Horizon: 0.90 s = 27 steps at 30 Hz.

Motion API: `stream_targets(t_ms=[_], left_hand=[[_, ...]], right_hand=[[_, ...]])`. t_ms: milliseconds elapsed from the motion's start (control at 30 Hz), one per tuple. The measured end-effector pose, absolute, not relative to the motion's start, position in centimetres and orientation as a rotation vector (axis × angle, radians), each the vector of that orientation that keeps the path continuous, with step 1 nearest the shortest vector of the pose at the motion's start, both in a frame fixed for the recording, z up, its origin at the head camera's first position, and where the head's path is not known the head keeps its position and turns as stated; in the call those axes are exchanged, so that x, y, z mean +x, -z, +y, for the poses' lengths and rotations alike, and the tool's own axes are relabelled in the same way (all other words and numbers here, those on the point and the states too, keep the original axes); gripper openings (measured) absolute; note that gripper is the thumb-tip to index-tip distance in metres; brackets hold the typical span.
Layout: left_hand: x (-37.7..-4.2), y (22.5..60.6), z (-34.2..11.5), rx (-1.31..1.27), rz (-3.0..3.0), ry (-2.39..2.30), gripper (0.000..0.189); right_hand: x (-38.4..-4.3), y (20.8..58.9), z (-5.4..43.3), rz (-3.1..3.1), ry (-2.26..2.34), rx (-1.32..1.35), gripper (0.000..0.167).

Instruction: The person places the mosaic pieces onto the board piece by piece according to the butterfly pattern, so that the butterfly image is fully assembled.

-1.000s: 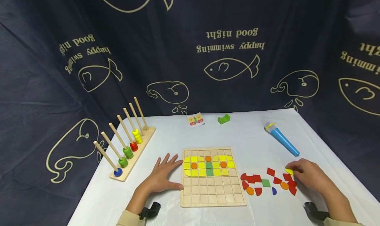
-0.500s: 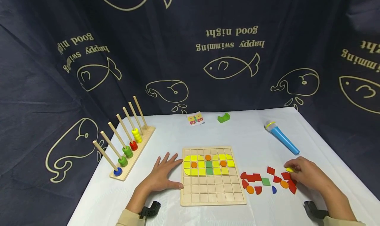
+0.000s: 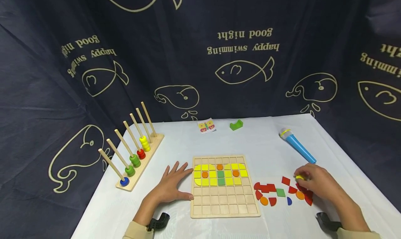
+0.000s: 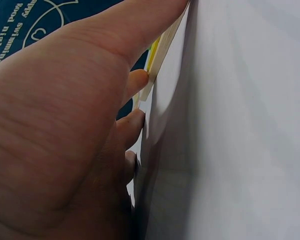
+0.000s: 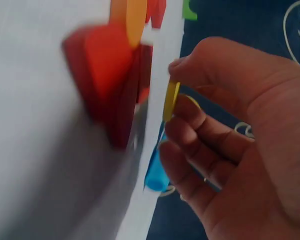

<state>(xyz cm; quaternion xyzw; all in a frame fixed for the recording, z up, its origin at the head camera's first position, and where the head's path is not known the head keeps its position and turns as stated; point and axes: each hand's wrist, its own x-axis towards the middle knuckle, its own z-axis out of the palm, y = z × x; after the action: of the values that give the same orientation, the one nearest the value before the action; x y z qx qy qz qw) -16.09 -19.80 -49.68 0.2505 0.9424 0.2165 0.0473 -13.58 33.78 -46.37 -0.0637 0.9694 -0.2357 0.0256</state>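
Observation:
A wooden grid board [image 3: 223, 200] lies flat at the middle of the table. Yellow, orange and green tiles fill part of its upper rows; the lower rows hold none. My left hand [image 3: 171, 185] rests on the tablecloth with fingers spread, thumb and forefinger against the board's left edge. Between thumb and fingers, my right hand [image 3: 320, 180] pinches a small flat yellow tile [image 5: 171, 101], partly covered by the fingertips. That hand is over the right end of a scatter of loose tiles, close above several red tiles [image 5: 102, 60].
Loose red tiles [image 3: 267, 188], orange discs [image 3: 264, 201], a green tile [image 3: 280, 192] and a blue half-disc [image 3: 289, 201] lie right of the board. Behind are a blue toy microphone [image 3: 299, 146], a green block [image 3: 236, 125] and a butterfly picture card [image 3: 206, 126]. A wooden peg stand [image 3: 147, 162] stands left.
My right hand has shifted slightly left and away from me with the yellow tile, its fingers closing further over it. The left hand stays in place.

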Motion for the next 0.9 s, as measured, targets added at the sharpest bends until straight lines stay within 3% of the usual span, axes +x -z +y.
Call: stream_targets(t_ms=[433,900], left_hand=[[-16.1,49.7,-19.9,0.778,2.884,-0.647,0.1],[-16.1,49.6,-19.8,0.797,2.878,-0.668,0.099]], right_hand=[[-14.4,45.9,27.8,3.016,0.714,-0.313,0.031],[-14.8,45.9,22.1,2.981,0.717,-0.466,0.02]])
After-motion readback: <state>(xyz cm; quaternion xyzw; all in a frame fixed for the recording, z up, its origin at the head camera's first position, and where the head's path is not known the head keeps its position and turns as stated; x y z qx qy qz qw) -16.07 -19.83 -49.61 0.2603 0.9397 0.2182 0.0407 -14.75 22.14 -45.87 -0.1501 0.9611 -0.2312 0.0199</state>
